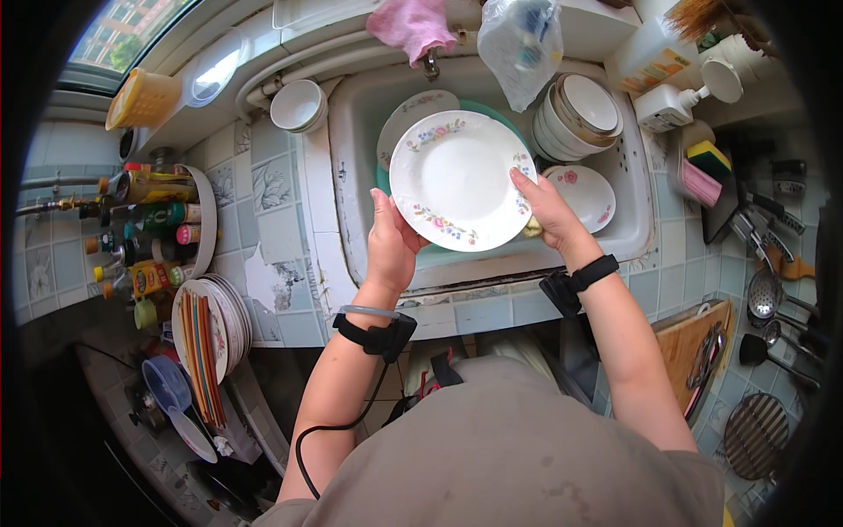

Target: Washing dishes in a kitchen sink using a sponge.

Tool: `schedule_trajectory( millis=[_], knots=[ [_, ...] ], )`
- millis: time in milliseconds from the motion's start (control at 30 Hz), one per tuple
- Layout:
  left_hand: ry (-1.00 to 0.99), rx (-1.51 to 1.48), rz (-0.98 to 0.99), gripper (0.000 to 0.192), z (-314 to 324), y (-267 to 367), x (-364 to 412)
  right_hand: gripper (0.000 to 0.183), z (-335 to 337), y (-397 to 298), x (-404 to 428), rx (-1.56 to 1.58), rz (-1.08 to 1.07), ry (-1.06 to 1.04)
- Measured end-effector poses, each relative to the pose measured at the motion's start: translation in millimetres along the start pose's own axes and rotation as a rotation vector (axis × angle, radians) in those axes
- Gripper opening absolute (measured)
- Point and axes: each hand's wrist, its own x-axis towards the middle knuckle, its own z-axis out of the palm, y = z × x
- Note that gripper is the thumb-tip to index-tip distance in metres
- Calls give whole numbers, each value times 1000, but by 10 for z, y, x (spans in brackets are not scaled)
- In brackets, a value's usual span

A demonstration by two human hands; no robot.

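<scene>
Both hands hold a white plate with a flowered rim (461,181) above the sink (421,280). My left hand (394,247) grips its lower left edge, fingers beneath. My right hand (548,209) grips the right edge, thumb on the rim; a bit of yellowish material (532,227) shows beside it. Another flowered plate (421,105) leans behind, over a green basin (494,112) that is mostly hidden. A white bowl with pink flowers (586,197) lies in the sink to the right. Stacked bowls (576,122) stand at the sink's back right.
White bowls (298,107) stand on the tiled counter left of the sink. Further left are bottles (158,214) and stacked plates with chopsticks (204,342). A pink cloth (413,26) and plastic bag (520,49) hang above. Soap pump (664,109) and sponge (708,158) are at right.
</scene>
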Motion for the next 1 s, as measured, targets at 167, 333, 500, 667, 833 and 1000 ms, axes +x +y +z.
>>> schedule_trajectory(
  millis=[167,333,500,667,833,1000],
  knots=[
    [146,141,35,37,68,-102,-9,48,-53,81,157,-532,-115,165],
    [221,190,40,37,21,-162,-6,44,74,21,69,-1106,-704,480],
    [164,217,32,36,-54,-274,56,55,442,362,-44,-1227,-753,79],
    [46,338,-6,41,-9,-271,-8,30,695,195,269,-914,-790,90],
    [45,314,46,43,118,-258,21,26,689,78,582,-898,-726,337],
    [95,415,111,51,-109,-121,68,26,856,371,138,-735,-637,-142]
  ],
)
